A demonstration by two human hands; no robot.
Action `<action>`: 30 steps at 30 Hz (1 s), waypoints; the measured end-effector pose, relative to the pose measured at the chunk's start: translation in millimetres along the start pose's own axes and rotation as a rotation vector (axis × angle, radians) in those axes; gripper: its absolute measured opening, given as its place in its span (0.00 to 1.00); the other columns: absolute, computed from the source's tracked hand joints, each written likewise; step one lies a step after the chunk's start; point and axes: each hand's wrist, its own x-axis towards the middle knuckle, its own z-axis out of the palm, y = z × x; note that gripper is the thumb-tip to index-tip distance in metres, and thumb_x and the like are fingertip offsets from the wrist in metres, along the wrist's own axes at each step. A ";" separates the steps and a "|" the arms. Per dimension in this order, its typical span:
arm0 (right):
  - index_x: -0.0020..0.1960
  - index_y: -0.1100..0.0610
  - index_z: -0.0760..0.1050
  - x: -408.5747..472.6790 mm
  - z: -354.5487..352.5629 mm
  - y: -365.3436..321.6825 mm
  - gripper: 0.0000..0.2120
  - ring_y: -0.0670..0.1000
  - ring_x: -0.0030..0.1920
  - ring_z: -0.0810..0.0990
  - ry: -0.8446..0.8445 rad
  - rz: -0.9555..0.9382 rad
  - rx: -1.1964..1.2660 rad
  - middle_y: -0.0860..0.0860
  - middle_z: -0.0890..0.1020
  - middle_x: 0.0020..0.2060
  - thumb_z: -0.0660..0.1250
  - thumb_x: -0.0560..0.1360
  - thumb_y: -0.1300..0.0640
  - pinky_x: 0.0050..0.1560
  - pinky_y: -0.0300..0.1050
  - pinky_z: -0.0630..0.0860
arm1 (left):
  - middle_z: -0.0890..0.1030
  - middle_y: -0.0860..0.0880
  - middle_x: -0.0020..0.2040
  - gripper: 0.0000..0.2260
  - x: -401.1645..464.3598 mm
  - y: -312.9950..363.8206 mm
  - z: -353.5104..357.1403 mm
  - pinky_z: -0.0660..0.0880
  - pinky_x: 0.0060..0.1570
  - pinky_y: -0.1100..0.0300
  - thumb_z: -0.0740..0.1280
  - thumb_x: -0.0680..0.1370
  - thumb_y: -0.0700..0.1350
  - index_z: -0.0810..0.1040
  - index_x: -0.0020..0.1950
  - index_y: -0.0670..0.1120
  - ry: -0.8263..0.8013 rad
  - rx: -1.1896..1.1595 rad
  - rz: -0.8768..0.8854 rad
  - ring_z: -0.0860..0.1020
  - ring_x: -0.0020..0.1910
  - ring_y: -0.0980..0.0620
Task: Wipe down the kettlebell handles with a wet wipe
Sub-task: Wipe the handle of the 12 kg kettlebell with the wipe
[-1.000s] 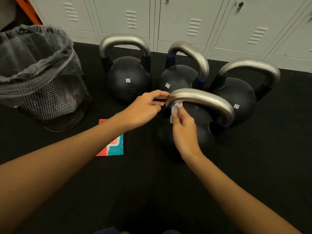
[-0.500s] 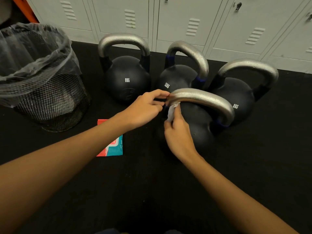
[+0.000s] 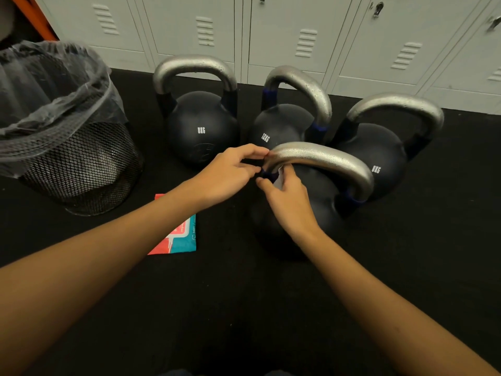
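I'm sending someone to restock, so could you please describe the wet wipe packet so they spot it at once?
Start at the mesh bin on the left. On the black floor just right of its base lies the wet wipe packet, partly under the left forearm. It is the only flat, red and teal thing there.

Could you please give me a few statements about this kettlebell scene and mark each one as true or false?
1. Four kettlebells stand on the black floor. True.
2. The right hand holds the wet wipe against the nearest kettlebell's handle. True.
3. The left hand rests on the wipe packet. False: its fingers touch the left end of that handle; the packet lies on the floor beneath the forearm.
4. The mesh bin is unlined. False: a clear plastic bag lines it.
5. The middle rear kettlebell is marked 12KG. True.
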 end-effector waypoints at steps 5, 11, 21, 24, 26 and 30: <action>0.80 0.49 0.50 -12.7 6.4 6.9 0.37 0.49 0.73 0.66 -0.054 0.037 -0.018 0.50 0.66 0.75 0.67 0.78 0.53 0.63 0.37 0.64 | 0.75 0.56 0.62 0.23 1.8 -0.3 -1.8 0.68 0.62 0.63 0.56 0.78 0.30 0.72 0.69 0.50 -0.005 0.006 -0.015 0.73 0.62 0.60; 0.74 0.53 0.64 3.9 -2.5 4.6 0.30 0.45 0.67 0.71 -0.044 0.024 -0.046 0.45 0.74 0.66 0.71 0.75 0.55 0.55 0.26 0.64 | 0.76 0.56 0.60 0.25 4.0 -1.0 -2.9 0.67 0.59 0.64 0.54 0.76 0.29 0.74 0.66 0.52 -0.012 -0.011 -0.027 0.73 0.63 0.58; 0.75 0.54 0.65 -13.5 4.9 4.5 0.24 0.36 0.60 0.74 0.084 0.035 0.169 0.39 0.77 0.59 0.64 0.80 0.60 0.68 0.41 0.69 | 0.76 0.57 0.59 0.20 6.1 1.6 -5.3 0.69 0.49 0.69 0.56 0.80 0.34 0.74 0.67 0.52 -0.008 -0.007 -0.037 0.74 0.55 0.62; 0.73 0.55 0.68 -19.8 -1.7 -1.6 0.20 0.36 0.60 0.74 0.113 0.064 0.255 0.37 0.77 0.56 0.61 0.82 0.62 0.67 0.40 0.69 | 0.76 0.57 0.58 0.19 6.4 1.9 -5.9 0.69 0.48 0.68 0.56 0.80 0.35 0.74 0.67 0.51 0.005 -0.033 -0.052 0.75 0.54 0.62; 0.73 0.55 0.68 -26.2 -9.2 -8.2 0.20 0.41 0.63 0.75 0.081 0.116 0.324 0.41 0.79 0.59 0.61 0.81 0.63 0.69 0.45 0.70 | 0.77 0.57 0.59 0.19 6.1 0.9 -5.5 0.70 0.52 0.66 0.56 0.80 0.35 0.75 0.66 0.51 0.026 -0.053 -0.057 0.76 0.55 0.61; 0.54 0.52 0.76 -41.0 -32.6 -31.2 0.11 0.36 0.47 0.82 0.002 0.110 0.470 0.38 0.85 0.38 0.61 0.80 0.67 0.60 0.42 0.74 | 0.78 0.54 0.59 0.18 5.3 0.3 -9.0 0.73 0.56 0.61 0.56 0.80 0.35 0.75 0.65 0.50 0.134 -0.087 -0.062 0.76 0.57 0.58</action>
